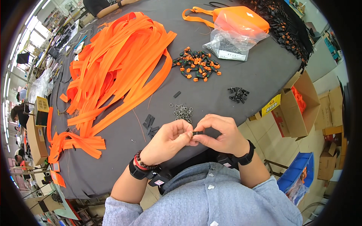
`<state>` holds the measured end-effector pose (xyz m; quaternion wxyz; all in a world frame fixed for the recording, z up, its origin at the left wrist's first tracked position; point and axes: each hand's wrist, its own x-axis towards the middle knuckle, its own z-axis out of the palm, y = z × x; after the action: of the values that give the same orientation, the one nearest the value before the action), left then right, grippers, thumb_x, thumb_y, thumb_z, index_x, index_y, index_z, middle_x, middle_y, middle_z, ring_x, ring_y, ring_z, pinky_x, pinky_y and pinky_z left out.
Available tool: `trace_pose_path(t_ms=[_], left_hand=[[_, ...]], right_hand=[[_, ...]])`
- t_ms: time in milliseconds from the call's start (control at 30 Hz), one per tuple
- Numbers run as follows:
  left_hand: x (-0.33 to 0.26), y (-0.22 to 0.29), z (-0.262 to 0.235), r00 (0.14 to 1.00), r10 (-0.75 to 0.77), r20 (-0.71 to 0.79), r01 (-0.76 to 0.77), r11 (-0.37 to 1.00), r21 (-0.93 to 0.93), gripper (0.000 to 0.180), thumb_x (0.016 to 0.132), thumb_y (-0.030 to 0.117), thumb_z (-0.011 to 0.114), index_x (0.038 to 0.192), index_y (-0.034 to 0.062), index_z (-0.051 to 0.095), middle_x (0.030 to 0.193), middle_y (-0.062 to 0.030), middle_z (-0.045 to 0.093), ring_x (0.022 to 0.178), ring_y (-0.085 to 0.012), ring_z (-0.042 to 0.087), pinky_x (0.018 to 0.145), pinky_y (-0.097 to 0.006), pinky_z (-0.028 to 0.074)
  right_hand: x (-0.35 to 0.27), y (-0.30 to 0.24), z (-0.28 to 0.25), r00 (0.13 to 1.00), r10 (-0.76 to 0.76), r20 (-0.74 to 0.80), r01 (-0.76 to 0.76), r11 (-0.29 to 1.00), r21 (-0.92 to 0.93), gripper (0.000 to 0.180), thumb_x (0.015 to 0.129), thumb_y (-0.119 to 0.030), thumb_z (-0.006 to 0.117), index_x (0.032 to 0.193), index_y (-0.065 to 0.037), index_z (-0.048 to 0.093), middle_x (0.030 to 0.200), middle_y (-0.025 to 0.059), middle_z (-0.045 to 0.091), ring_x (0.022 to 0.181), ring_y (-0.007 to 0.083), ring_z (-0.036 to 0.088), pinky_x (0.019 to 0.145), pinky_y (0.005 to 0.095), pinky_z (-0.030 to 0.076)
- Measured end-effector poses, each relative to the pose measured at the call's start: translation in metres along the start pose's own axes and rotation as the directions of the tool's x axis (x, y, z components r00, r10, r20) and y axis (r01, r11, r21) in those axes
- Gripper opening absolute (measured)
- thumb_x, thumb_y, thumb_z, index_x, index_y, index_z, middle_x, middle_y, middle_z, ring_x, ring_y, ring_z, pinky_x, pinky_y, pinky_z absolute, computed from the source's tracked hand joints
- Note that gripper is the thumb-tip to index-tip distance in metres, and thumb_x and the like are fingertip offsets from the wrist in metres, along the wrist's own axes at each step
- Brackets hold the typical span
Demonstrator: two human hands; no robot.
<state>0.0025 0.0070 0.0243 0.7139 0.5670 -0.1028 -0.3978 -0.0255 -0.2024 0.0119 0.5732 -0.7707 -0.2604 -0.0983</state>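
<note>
My left hand (169, 138) and my right hand (220, 133) meet near the table's front edge, thumbs and forefingers pinched together. Between their fingertips is a short black strip (197, 133), and a light, thin line shows across it; whether that is a metal ring is too small to tell. Just beyond the hands lies a heap of small metal rings (183, 112). Several loose black strips (149, 123) are beside my left hand, and a single strip (177, 94) lies farther out. Past my right hand sits a small pile of black pieces (238, 95).
Long orange tape (124, 64) covers much of the grey-covered table (226, 79) on the left. Orange-and-black zipper pulls (197, 64), a clear plastic bag (230, 39) and an orange pouch (241, 18) lie farther back. A cardboard box (299, 109) and blue crate (298, 171) stand at right.
</note>
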Motion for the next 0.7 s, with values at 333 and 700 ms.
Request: trace_pose_path(t_ms=[333, 700], left_hand=[[0.000, 0.004, 0.000, 0.999, 0.022, -0.028, -0.022, 1.000, 0.002, 0.013, 0.101, 0.010, 0.051, 0.102, -0.0020, 0.055, 0.099, -0.0043, 0.061, 0.094, -0.0113, 0.064, 0.088, -0.027, 0.054], [0.000, 0.011, -0.025, 0.806, 0.432, -0.405, -0.054, 0.735, 0.676, 0.011, 0.091, 0.004, 0.062, 0.102, 0.0004, 0.063, 0.085, -0.0004, 0.065, 0.073, -0.0048, 0.056, 0.063, -0.019, 0.045]], right_hand=[[0.001, -0.001, 0.002, 0.999, -0.001, -0.047, 0.000, 0.999, -0.032, 0.017, 0.078, -0.006, 0.078, 0.090, -0.001, 0.066, 0.086, 0.0081, 0.068, 0.075, 0.0202, 0.067, 0.065, 0.0284, 0.054], [-0.010, 0.030, -0.060, 0.796, 0.087, -0.599, -0.345, 0.878, -0.331, 0.014, 0.077, -0.003, 0.078, 0.089, -0.002, 0.071, 0.079, 0.0073, 0.064, 0.070, 0.0155, 0.061, 0.066, 0.0264, 0.048]])
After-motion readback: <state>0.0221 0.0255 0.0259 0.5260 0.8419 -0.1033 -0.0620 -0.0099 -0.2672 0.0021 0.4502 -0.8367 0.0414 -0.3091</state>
